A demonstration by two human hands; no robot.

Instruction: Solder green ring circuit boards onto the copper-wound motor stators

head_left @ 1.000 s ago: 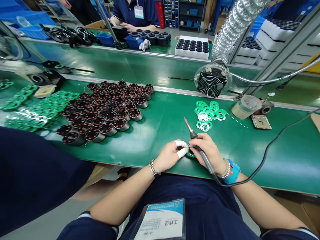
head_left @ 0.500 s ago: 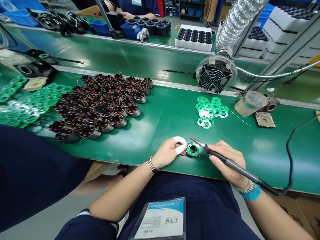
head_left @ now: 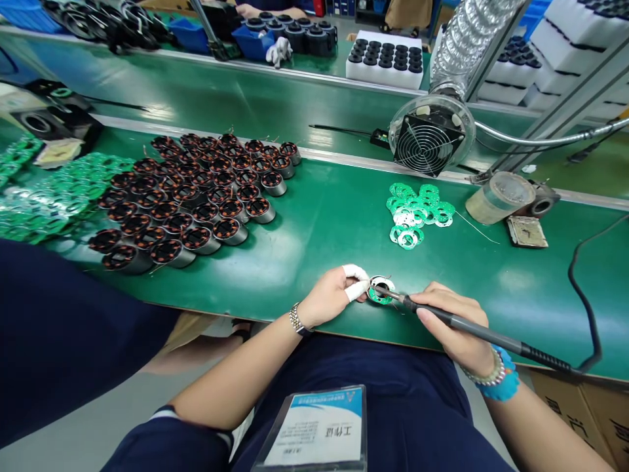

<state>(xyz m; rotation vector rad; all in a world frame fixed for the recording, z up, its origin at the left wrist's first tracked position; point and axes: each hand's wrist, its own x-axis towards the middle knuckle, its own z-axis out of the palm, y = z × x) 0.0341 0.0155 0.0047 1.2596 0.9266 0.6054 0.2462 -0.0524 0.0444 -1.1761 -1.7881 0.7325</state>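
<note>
My left hand [head_left: 329,295], two fingers wrapped in white tape, holds a small round motor stator [head_left: 381,290] topped with a green circuit ring. My right hand [head_left: 449,321] grips a black soldering iron [head_left: 466,333], whose thin tip reaches the ring's right side. The tip touches or nearly touches the ring; I cannot tell which. The stator's underside is hidden by my fingers. Both forearms rest near the front edge of the green bench mat [head_left: 324,255].
Several wound stators [head_left: 191,200] stand in rows to the left, beyond them loose green rings [head_left: 59,196]. A pile of green rings [head_left: 417,213] lies ahead. Behind it stand a ducted fume fan [head_left: 430,141] and a translucent roll [head_left: 498,196]. A co-worker's dark sleeve [head_left: 63,328] fills the left.
The soldering iron has swung from upright to nearly level, its tip moving onto the ring. The stator has tilted in my left hand. The view has drifted slightly.
</note>
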